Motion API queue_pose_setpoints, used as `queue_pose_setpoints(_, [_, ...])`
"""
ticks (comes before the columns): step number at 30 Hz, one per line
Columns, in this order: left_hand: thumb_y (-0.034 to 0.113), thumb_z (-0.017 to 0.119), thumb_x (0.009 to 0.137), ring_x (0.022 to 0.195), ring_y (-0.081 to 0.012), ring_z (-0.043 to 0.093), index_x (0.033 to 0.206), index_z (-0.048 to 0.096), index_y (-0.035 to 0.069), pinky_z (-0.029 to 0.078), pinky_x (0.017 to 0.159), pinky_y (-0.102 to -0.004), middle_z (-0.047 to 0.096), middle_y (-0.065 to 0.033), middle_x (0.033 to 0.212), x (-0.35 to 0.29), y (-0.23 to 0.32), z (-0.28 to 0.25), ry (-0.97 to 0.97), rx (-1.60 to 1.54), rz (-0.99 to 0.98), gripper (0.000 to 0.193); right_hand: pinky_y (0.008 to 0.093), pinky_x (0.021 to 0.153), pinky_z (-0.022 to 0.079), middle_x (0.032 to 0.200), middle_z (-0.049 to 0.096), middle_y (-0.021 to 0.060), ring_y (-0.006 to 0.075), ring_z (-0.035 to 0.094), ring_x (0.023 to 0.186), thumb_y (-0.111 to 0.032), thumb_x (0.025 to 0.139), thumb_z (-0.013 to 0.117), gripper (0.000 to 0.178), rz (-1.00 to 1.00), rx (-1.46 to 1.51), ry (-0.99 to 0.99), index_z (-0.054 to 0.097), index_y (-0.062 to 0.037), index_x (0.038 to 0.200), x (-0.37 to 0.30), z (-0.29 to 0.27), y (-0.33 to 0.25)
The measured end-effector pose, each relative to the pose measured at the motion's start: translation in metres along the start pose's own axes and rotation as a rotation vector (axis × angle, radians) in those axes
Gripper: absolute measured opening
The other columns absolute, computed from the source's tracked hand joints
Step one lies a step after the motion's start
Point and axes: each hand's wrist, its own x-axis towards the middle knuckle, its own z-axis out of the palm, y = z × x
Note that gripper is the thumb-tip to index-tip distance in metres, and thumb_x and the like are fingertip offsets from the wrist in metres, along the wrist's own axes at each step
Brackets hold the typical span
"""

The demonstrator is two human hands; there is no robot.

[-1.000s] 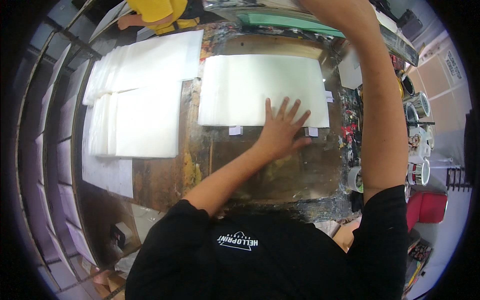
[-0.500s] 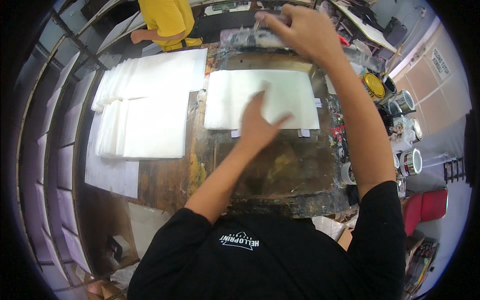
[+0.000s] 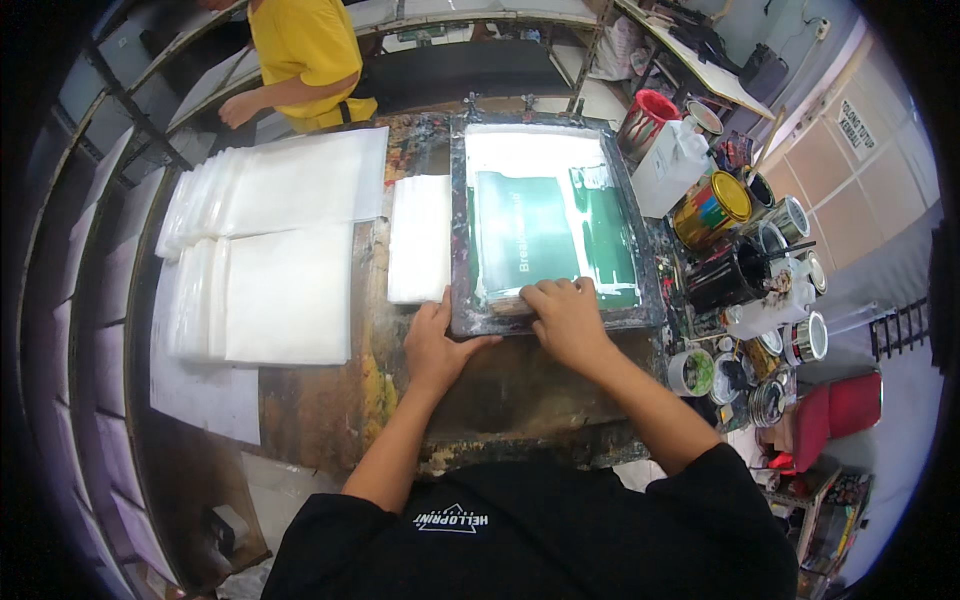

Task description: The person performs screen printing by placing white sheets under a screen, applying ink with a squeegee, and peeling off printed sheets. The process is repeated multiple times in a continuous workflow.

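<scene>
A screen-printing frame [image 3: 458,235] with green ink on its mesh lies flat on the stained table [image 3: 330,410], over a white sheet [image 3: 420,240] whose left part sticks out. My left hand [image 3: 432,348] grips the frame's near left corner, thumb on the rim. My right hand [image 3: 565,318] is curled over a pale squeegee [image 3: 500,300] at the near edge of the mesh.
Stacks of white sheets [image 3: 270,250] cover the table's left side. Paint cans [image 3: 712,210], a red tub [image 3: 648,115], a white jug [image 3: 670,165] and small pots [image 3: 692,372] crowd the right. A person in a yellow shirt [image 3: 300,50] works at the far side.
The screen frame has come down flat onto the white sheet. My left hand slid off the sheet to the frame's corner; my right hand came down to the squeegee.
</scene>
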Motion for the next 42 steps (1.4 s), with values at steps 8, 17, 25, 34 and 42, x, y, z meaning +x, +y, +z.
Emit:
queue_pose_setpoints(8, [0.041,0.100,0.058,0.095,-0.0304,0.065,0.148,0.059,0.000,0.054,0.086,-0.0417,0.065,-0.0129,0.101,-0.001,0.001,-0.003,-0.021,-0.002,0.022,0.107,0.0553,0.091,0.041,0.109,0.068,0.0076,0.0307,0.066,0.107,-0.015,0.083,0.074,0.040,0.042,-0.107,0.144,0.065,-0.0151,0.121,0.118,0.024,0.052])
queue_pose_setpoints(17, [0.047,0.098,0.064,0.086,-0.0301,0.064,0.152,0.055,0.000,0.052,0.081,-0.0410,0.069,-0.0122,0.094,-0.001,0.001,-0.001,0.047,-0.135,0.061,0.109,0.0642,0.102,0.044,0.127,0.072,0.0106,0.0319,0.068,0.123,-0.026,0.092,0.065,0.044,0.099,-0.038,-0.194,0.065,-0.0172,0.135,0.255,-0.010,0.124])
queue_pose_setpoints(25, [0.038,0.097,0.070,0.094,-0.0348,0.068,0.155,0.049,-0.004,0.051,0.088,-0.0447,0.074,-0.0157,0.103,-0.003,-0.001,-0.001,0.060,-0.090,0.129,0.106,0.0546,0.086,0.051,0.108,0.069,0.0101,0.0340,0.069,0.104,-0.026,0.087,0.073,0.034,0.023,-0.152,-0.002,0.064,-0.0140,0.118,0.168,0.004,0.086])
queue_pose_setpoints(34, [0.031,0.093,0.084,0.106,-0.0254,0.072,0.153,0.046,-0.010,0.056,0.094,-0.0366,0.073,-0.0203,0.120,0.008,0.026,-0.004,0.156,-0.634,0.039,0.094,0.0493,0.082,0.047,0.100,0.066,0.0146,0.0341,0.067,0.094,-0.049,0.092,0.073,0.050,0.002,-0.072,0.110,0.062,-0.0030,0.108,0.027,-0.077,-0.007])
queue_pose_setpoints(42, [0.049,0.075,0.097,0.144,-0.0368,0.044,0.166,0.024,-0.005,0.032,0.119,-0.0535,0.049,-0.0253,0.146,0.058,0.072,-0.037,0.159,-0.479,0.234,0.101,0.0474,0.079,0.040,0.077,0.063,0.0106,0.0312,0.063,0.077,-0.064,0.093,0.068,0.061,-0.133,-0.195,0.762,0.066,-0.0055,0.076,0.105,-0.158,0.000])
